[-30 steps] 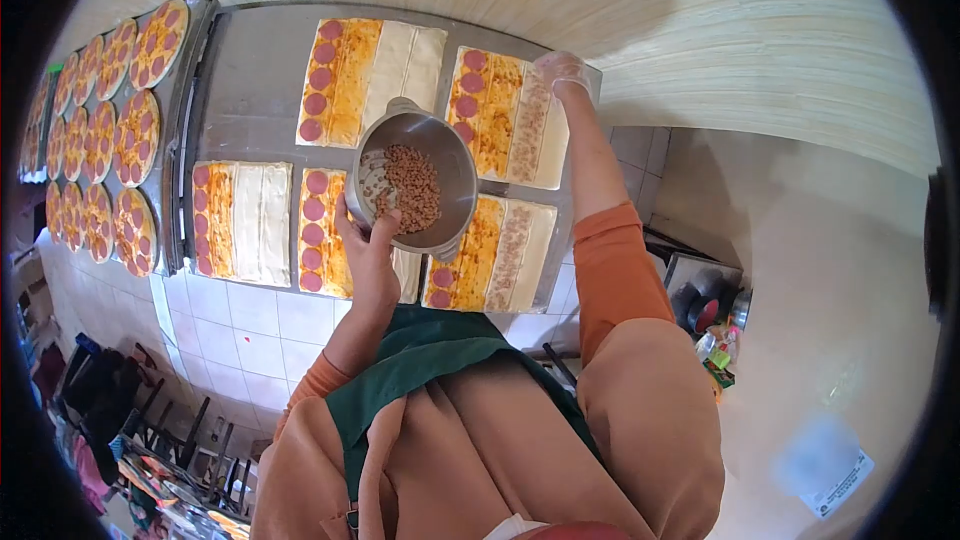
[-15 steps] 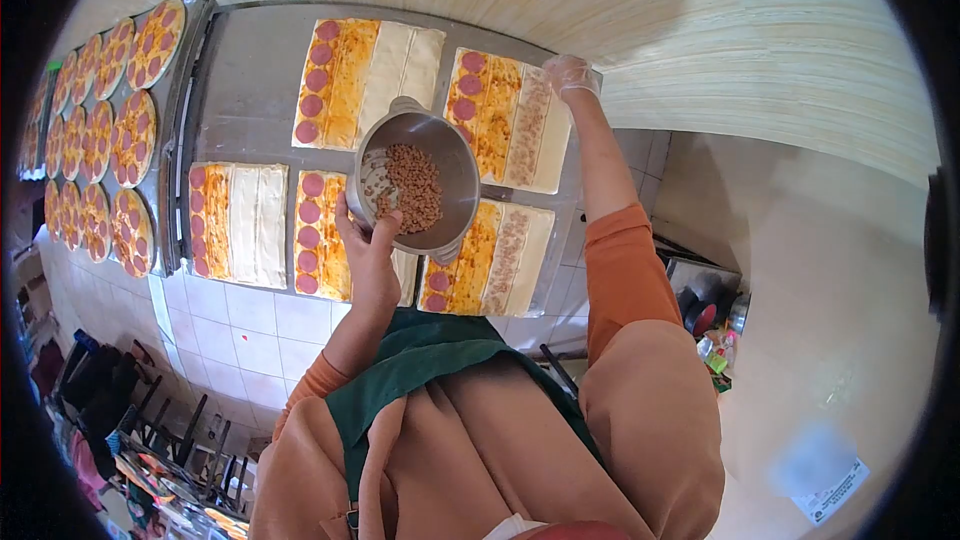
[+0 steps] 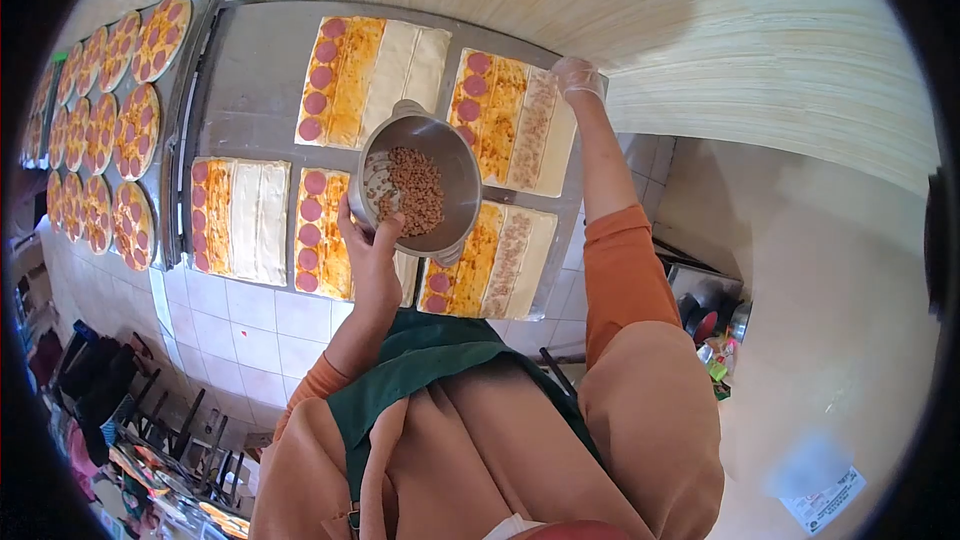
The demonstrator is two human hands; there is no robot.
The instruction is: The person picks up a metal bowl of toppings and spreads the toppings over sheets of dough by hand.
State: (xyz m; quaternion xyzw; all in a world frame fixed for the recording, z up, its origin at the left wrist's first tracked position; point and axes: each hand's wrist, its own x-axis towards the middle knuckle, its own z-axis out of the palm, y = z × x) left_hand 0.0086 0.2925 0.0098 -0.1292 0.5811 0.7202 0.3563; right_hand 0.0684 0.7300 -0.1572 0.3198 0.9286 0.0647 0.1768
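Note:
My left hand (image 3: 372, 258) grips a metal pot (image 3: 466, 180) by its near rim, thumb over the edge. Reddish-brown crumbled filling (image 3: 415, 190) lies inside it. Beyond the pot, my right hand (image 3: 578, 78) wears a clear plastic glove and is at the top right corner of a dough sheet (image 3: 556, 145). That sheet carries pepperoni slices, orange sauce and a strip of crumbled filling. Its fingers are too small and blurred to make out. A similarly topped sheet (image 3: 536, 258) lies nearer me. The pot partly covers another sheet (image 3: 325, 225) beneath it.
More dough sheets with pepperoni and sauce, one at the back (image 3: 412, 60) and one at the left (image 3: 262, 220), lie on the metal table (image 3: 245, 70). Round pizzas (image 3: 136, 130) fill a tray on the left. A wall (image 3: 760, 50) borders the far side.
The view has tilted slightly. Both hands and the pot keep nearly the same places, and the dough sheets look unchanged.

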